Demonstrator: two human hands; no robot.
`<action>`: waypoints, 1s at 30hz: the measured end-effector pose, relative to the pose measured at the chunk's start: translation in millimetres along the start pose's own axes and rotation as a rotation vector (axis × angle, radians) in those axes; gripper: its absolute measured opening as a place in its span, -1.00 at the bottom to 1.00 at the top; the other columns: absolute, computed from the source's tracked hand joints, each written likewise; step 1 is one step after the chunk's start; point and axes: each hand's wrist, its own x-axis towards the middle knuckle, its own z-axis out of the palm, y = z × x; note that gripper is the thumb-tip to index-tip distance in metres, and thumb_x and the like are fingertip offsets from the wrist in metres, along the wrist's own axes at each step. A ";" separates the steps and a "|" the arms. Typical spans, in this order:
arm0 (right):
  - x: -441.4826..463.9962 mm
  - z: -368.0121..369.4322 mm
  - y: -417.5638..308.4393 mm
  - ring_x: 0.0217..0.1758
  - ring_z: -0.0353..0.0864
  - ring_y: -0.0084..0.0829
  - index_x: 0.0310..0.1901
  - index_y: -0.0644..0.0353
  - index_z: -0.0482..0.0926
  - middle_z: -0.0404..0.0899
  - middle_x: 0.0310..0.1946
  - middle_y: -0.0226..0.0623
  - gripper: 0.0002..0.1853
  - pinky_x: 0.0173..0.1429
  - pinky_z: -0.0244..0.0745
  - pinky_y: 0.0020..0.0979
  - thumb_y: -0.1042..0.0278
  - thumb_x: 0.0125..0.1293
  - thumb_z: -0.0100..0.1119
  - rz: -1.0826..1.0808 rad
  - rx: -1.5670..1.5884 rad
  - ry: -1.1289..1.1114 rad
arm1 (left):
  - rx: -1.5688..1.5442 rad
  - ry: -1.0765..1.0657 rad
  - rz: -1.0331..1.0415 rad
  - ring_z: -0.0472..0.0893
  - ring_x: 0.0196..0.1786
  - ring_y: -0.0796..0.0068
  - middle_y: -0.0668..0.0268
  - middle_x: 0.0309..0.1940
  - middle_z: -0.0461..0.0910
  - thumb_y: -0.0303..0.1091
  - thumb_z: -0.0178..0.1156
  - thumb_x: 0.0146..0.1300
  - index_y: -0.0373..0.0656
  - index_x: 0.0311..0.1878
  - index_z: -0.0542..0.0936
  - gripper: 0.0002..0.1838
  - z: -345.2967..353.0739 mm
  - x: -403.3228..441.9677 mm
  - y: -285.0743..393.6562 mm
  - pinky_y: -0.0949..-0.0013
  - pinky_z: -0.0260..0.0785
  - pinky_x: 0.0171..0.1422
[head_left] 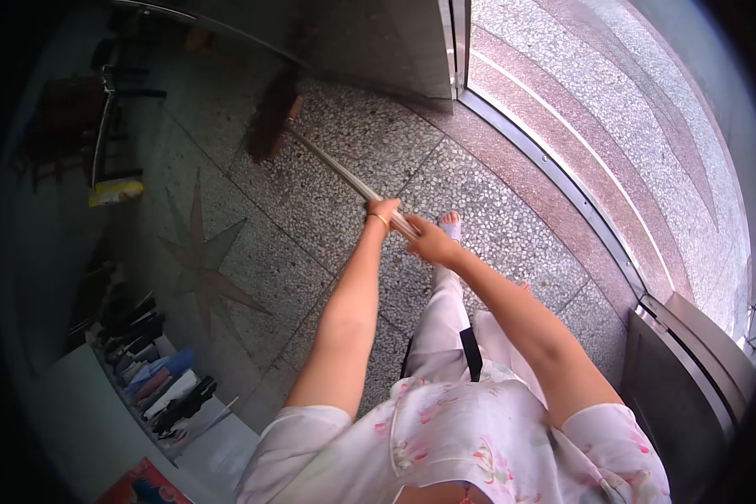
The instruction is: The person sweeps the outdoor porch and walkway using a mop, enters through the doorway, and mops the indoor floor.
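Note:
Both my hands are wrapped round the pale handle of a broom [336, 168]. My left hand [384, 210], with a gold-coloured bangle at the wrist, grips it farther down toward the head. Just behind it, my right hand [431, 241] is closed near the handle's upper end. The broom slants away to the upper left, and its dark, wide bristle head [270, 118] with a reddish-brown block rests on the speckled stone floor [378, 126].
A metal door [378, 42] stands beyond the broom head. On the right runs a metal threshold strip [554, 168], with striped paving outside. A star pattern [206, 252] is set in the floor. At lower left is a shelf of assorted items [164, 382]. A chair [101, 143] stands farther left.

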 end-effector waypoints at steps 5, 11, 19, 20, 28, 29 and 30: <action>-175.6 -40.1 69.7 -0.31 0.50 -0.28 0.16 0.12 0.15 0.47 -0.32 -0.09 -0.31 -0.21 0.38 -0.37 0.46 -0.12 0.10 0.012 -0.193 0.084 | -0.041 0.005 0.005 0.44 -0.65 0.32 0.25 -0.60 0.39 -0.36 0.22 -0.08 -0.22 -0.36 0.36 -0.73 63.1 -64.5 -98.9 0.22 0.37 -0.64; -425.4 -74.3 150.5 -0.14 0.46 -0.26 0.12 0.15 0.22 0.45 -0.18 -0.07 -0.40 -0.02 0.30 -0.40 0.46 -0.07 0.07 0.197 -0.140 0.227 | -0.303 -0.246 -0.274 0.45 -0.76 0.24 0.10 -0.76 0.42 -0.42 0.08 -0.08 -0.30 -0.57 0.36 -0.85 156.7 -168.8 -254.0 0.26 0.38 -0.66; -605.4 -83.0 137.7 -0.30 0.50 -0.02 -0.03 0.19 0.36 0.50 -0.42 0.03 -0.47 -0.20 0.40 -0.22 0.45 -0.20 0.07 0.449 -0.584 0.474 | -0.264 -0.213 -0.569 0.46 -0.73 0.25 0.12 -0.74 0.38 -0.51 0.09 -0.09 -0.31 -0.62 0.34 -0.86 244.4 -382.0 -306.8 0.25 0.35 -0.68; -605.6 -82.6 130.7 -0.33 0.51 -0.02 -0.08 0.19 0.40 0.50 -0.47 0.02 -0.50 -0.22 0.40 -0.20 0.46 -0.22 0.06 0.481 -0.625 0.521 | -0.268 -0.217 -0.587 0.46 -0.72 0.25 0.11 -0.73 0.39 -0.50 0.09 -0.07 -0.32 -0.62 0.34 -0.85 244.1 -385.4 -299.5 0.25 0.36 -0.66; -486.5 -99.4 66.4 -0.38 0.50 -0.04 -0.21 0.16 0.46 0.50 -0.51 -0.04 -0.63 -0.25 0.39 -0.18 0.51 -0.19 0.04 0.433 -0.658 0.532 | -0.426 -0.336 -0.407 0.43 -0.75 0.29 0.13 -0.76 0.40 -0.45 0.10 -0.07 -0.28 -0.63 0.36 -0.84 216.6 -288.6 -216.5 0.28 0.37 -0.65; -460.0 -95.3 63.9 -0.38 0.50 -0.04 -0.20 0.16 0.46 0.50 -0.51 -0.03 -0.63 -0.24 0.39 -0.17 0.51 -0.19 0.04 0.407 -0.659 0.528 | -0.434 -0.330 -0.392 0.44 -0.75 0.28 0.15 -0.77 0.40 -0.43 0.12 -0.08 -0.25 -0.64 0.36 -0.83 201.8 -261.4 -203.4 0.28 0.36 -0.65; -431.3 -91.2 53.2 -0.38 0.50 -0.03 -0.19 0.15 0.44 0.50 -0.51 -0.02 -0.62 -0.25 0.38 -0.15 0.50 -0.18 0.04 0.398 -0.645 0.467 | -0.375 -0.278 -0.366 0.44 -0.75 0.27 0.15 -0.79 0.40 -0.42 0.11 -0.08 -0.25 -0.64 0.37 -0.83 186.9 -230.0 -188.4 0.27 0.35 -0.67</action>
